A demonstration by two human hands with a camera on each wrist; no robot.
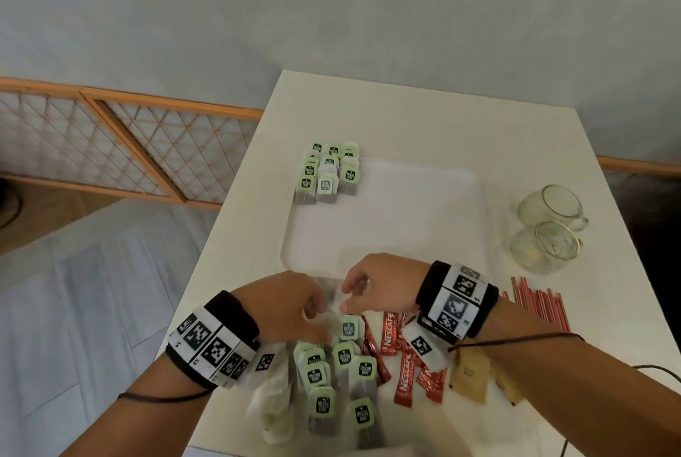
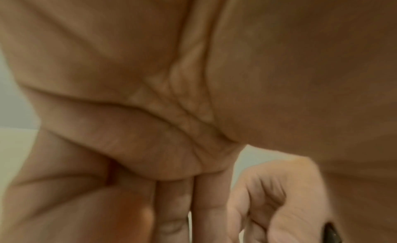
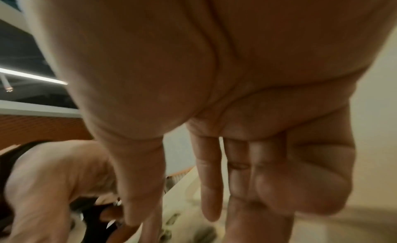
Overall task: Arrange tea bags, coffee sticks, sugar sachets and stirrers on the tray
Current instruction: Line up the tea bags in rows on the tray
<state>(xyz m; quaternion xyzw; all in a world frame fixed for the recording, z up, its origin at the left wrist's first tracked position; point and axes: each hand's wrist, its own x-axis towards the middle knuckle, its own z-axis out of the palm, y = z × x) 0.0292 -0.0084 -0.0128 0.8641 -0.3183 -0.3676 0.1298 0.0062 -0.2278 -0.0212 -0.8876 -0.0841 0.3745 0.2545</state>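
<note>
The white counter (image 1: pixel 423 117) carries a white tray (image 1: pixel 387 220) near its middle. A neat block of tea bags (image 1: pixel 326 174) fills the tray's far left corner, likely the start of sorted rows. Loose tea bags (image 1: pixel 342 375), red coffee sticks (image 1: pixel 401 364), brown sugar sachets (image 1: pixel 471 375) and stirrers (image 1: pixel 538 303) wait along the counter's near edge. Above that heap, the left hand (image 1: pixel 291 305) and right hand (image 1: pixel 383 285) meet, fingers curled narrow, apparently pinching one tea bag (image 1: pixel 326 322) between them to free it.

Two clear glass cups (image 1: pixel 548 227) lie tipped on their sides at the right of the white table (image 1: pixel 405 117), the nearer one gold-rimmed. A wood-framed lattice screen (image 1: pixel 121 147) stands along the pale wall at left, above what may be a bed (image 1: pixel 92 290).
</note>
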